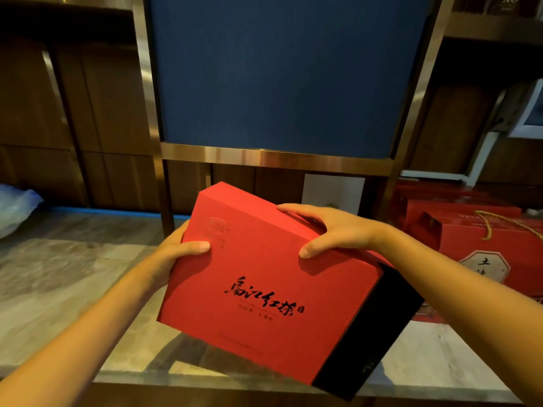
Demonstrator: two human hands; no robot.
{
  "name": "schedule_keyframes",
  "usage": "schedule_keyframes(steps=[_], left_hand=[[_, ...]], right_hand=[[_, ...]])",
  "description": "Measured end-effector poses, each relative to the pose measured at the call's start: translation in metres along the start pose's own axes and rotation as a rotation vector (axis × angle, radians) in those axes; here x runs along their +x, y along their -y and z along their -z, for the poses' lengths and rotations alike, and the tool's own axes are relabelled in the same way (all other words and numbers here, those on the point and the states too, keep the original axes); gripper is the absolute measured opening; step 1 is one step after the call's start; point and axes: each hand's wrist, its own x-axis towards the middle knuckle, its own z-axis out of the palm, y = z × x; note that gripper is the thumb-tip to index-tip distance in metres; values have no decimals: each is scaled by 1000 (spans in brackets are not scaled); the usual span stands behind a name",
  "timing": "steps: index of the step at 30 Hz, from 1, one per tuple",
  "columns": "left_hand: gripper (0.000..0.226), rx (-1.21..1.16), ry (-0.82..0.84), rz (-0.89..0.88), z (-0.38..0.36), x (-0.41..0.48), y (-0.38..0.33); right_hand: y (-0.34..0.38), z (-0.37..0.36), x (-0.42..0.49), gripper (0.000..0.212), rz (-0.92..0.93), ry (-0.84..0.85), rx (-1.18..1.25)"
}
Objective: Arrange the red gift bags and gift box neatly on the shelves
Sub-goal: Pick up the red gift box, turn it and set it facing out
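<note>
Item: red gift box (264, 289), flat and rectangular, black brush lettering on its top face, a black band along its right side. Position: held in the air above the marble-patterned bench (58, 289), tilted, its far end raised and its near right corner lowest; not touching the bench.

Left hand (173, 251): closed on the box's left edge, thumb lying on the top face, fingers hidden beneath.

Right hand (332, 230): closed on the far right part of the box, fingers spread over the top edge, thumb pressed on the top face.

Red gift bags (484, 248): a group at the right end of the bench, behind the right forearm; the nearest has a gold rope handle and a pale label with dark characters.

Shelf unit: bronze metal frame (276, 155) around a dark blue panel (279, 71), directly beyond the box.

Other: crumpled clear plastic bag (14, 207) at the far left of the bench, well apart from the box.
</note>
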Motion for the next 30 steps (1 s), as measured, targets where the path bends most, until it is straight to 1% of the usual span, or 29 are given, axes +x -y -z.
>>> schedule_keyframes(steps=[4,5,7,9,10,11,12,13,15,16,17,19,21,23,24,25,26,27,28,29,30], left_hand=[[84,-79,-38,-51,-2,-1,11],[76,-106,-62,-56,-1,-3,16],[49,-174,-118,-63,3,-7,29],[30,-231,-189,-50,8,-11,41],[28,-238,-215,-44,10,-12,46],[30,-236,-231,-43,12,-13,50],[31,-222,-242,-44,13,-12,52],[31,-200,-252,-53,15,-11,54],[33,-130,-252,-90,16,-5,55],[40,-90,-244,-100,16,-1,55],[46,-52,-238,-104,16,4,56],[49,2,-228,-110,17,14,58],[49,29,-205,-78,21,23,61],[77,62,-185,-17,24,32,65],[86,67,-183,19,25,36,67],[86,75,-171,46,25,42,71],[78,78,-159,83,26,47,74],[67,90,-165,122,27,54,78],[64,110,-177,156,27,59,80],[72,127,-169,162,29,64,83],[85,134,-160,160,30,68,85]], right_hand=[[7,19,-2,87,-48,40,-93],[6,27,-4,87,-84,62,-148],[3,44,-16,92,-205,88,-236],[-12,57,-30,98,-310,47,-254],[-23,59,-38,101,-339,-7,-238],[-35,58,-43,107,-360,-71,-190],[-48,53,-47,113,-372,-137,-86],[-61,44,-48,114,-367,-198,76],[-87,18,-43,102,-318,-296,439],[-100,5,-38,97,-304,-351,562],[-112,-6,-32,96,-297,-409,635],[-131,-21,-22,95,-283,-501,722],[-139,-28,-16,90,-275,-541,754],[-144,-30,-10,91,-260,-576,766],[-146,-31,-7,94,-250,-600,774],[-147,-31,-3,96,-240,-623,785],[-148,-31,2,95,-235,-643,801],[-149,-30,6,91,-234,-654,818],[-151,-29,11,85,-233,-662,835],[-153,-28,16,76,-233,-674,845],[-155,-27,21,68,-234,-695,849]])
